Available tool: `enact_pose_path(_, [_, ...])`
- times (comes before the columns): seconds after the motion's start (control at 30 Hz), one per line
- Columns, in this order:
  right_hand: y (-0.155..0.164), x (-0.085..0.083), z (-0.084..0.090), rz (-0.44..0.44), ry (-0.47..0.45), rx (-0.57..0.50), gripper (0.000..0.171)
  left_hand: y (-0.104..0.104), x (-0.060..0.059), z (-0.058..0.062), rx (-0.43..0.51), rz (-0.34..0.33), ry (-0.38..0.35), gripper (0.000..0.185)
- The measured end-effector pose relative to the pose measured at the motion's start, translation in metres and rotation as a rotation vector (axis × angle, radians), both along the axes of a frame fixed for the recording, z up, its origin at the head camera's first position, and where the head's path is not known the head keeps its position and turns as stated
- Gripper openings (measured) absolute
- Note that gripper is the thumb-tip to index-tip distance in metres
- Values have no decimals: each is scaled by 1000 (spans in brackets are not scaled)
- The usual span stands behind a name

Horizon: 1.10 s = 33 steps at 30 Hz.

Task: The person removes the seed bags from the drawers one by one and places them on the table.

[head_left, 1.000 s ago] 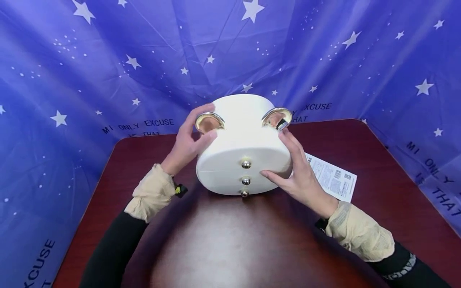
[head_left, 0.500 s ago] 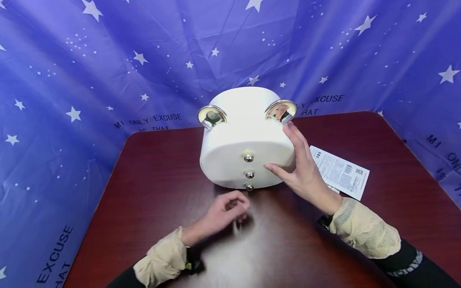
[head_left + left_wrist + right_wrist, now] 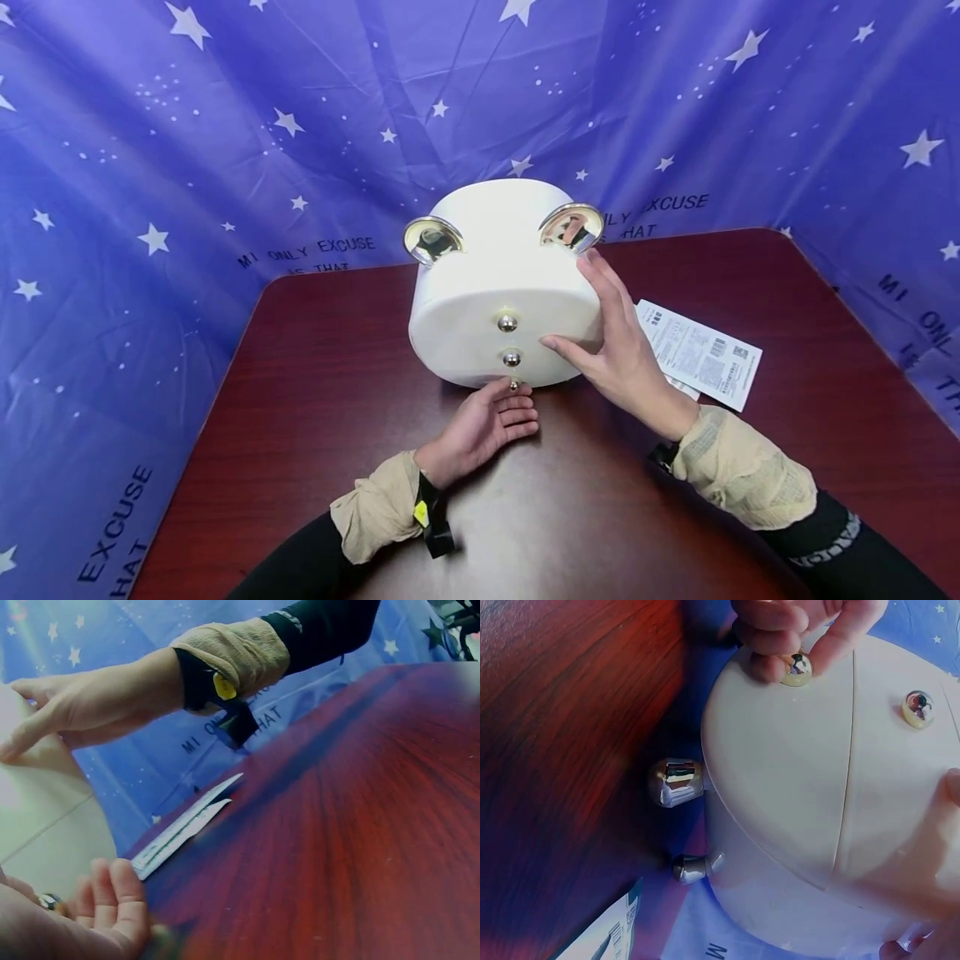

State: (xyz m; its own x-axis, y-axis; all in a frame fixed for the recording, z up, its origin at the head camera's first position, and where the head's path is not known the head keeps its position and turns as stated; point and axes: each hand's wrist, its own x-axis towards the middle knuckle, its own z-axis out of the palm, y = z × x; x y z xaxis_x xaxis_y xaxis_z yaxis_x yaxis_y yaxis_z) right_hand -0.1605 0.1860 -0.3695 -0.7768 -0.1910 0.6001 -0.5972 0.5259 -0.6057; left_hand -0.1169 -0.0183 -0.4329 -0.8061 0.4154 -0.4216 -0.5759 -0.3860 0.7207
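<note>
A white rounded box [image 3: 495, 275] stands on the table, with two shiny gold ears [image 3: 433, 240] on its upper part. Down its front runs a column of metallic knobs [image 3: 507, 323]; seams cross that front in the right wrist view. My left hand [image 3: 480, 429] pinches the lowest knob [image 3: 797, 669] between thumb and finger, its other fingers loosely spread. With the thumb on the front face and the fingers along the side below the ear, my right hand [image 3: 622, 350] grips the box. Silver feet [image 3: 677, 782] show under the box in the right wrist view.
Flat white printed packets [image 3: 705, 354], overlapping each other, lie on the dark red table [image 3: 315, 400] to the right of the box. A blue star-patterned curtain [image 3: 337, 108] hangs behind and along both sides of the table.
My left hand has left the box's left side, come down in front of it and taken the lowest knob. My right hand has kept its grip on the box.
</note>
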Motion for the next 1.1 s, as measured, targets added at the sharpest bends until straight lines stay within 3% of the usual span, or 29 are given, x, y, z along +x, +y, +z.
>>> enact_pose_path(0.13, [-2,0,0,-8,5,-3,105,2,7,-3,-18,32,-4,29])
enact_pose_path(0.23, [-2,1,-1,-12,7,-1,105,3,18,-3,-20,26,-16,29])
enact_pose_path(0.57, [-2,1,1,-16,5,12,105,-6,72,4,-1,-103,-79,30])
enact_pose_path(0.8, [0,1,2,-25,-10,32,106,-14,93,8,-13,-181,-80,33])
enact_pose_path(0.9, [1,0,2,-27,-12,31,107,-17,95,11,-34,-265,-64,41])
enact_pose_path(1.0, [1,0,2,-24,-23,26,107,-20,94,17,-132,-416,-3,49])
enact_pose_path(1.07, [0,-1,2,-19,-27,25,107,-24,90,30,-258,-573,130,49])
enact_pose_path(1.1, [0,-1,1,-17,-23,27,107,-27,87,39,-351,-658,245,45])
